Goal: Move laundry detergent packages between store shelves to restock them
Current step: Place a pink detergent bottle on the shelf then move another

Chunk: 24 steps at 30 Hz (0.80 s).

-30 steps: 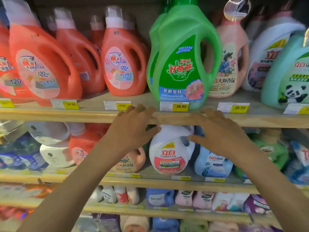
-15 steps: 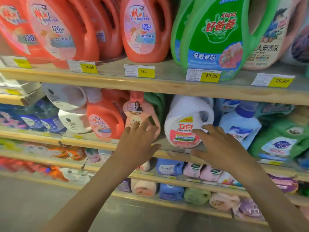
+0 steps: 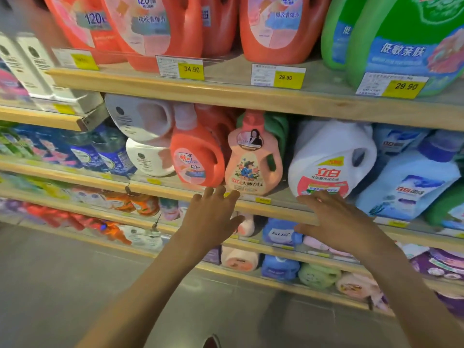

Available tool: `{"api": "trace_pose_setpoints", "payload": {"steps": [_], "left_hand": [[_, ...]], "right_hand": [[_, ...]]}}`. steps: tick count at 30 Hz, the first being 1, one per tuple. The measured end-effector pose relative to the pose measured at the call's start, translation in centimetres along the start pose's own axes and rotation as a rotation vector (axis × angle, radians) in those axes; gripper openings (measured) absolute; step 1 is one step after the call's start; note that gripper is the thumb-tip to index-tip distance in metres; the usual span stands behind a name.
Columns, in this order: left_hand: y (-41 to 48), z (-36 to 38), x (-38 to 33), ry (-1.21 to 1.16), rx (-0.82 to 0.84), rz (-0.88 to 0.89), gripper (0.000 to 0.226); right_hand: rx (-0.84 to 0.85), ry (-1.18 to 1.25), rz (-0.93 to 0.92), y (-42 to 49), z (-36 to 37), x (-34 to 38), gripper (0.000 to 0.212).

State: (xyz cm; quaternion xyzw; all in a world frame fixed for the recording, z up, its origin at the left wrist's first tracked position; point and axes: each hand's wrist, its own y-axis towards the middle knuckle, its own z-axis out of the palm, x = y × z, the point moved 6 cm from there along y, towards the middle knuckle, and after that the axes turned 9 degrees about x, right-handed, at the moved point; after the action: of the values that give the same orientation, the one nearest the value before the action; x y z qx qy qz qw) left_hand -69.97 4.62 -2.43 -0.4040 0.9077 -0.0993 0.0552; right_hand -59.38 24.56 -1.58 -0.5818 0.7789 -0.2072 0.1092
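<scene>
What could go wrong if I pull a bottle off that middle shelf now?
The white jug looks tilted near the shelf edge; a nudge from the open right hand could tip it off. The peach bottle stands close against the orange bottle; pulling it with the left hand might drag that neighbour along.

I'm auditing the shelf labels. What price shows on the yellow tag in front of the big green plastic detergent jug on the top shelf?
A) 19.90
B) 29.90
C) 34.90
B: the yellow price tag in front of the big green plastic detergent jug reads 29.90. The 34.90 tag sits further left, by the orange-red plastic jugs.
</scene>
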Motion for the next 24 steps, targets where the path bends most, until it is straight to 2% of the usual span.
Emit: {"api": "trace_pose_setpoints", "payload": {"steps": [5,14,24], "left_hand": [[1.5,2.1,3.6,-0.017,0.067,0.037,0.058],[4.1,4.0,7.3,-0.193,0.171,0.151,0.056],[10.0,4.6,8.0,-0.317,0.094,0.161,0.054]], "right_hand": [[0.041,0.034,0.069,1.8,1.6,2.1,0.073],[0.055,0.273,0.113,3.7,3.5,5.2,0.072],[0.04,0.282,0.181,6.2,2.4,3.7,0.07]]}}
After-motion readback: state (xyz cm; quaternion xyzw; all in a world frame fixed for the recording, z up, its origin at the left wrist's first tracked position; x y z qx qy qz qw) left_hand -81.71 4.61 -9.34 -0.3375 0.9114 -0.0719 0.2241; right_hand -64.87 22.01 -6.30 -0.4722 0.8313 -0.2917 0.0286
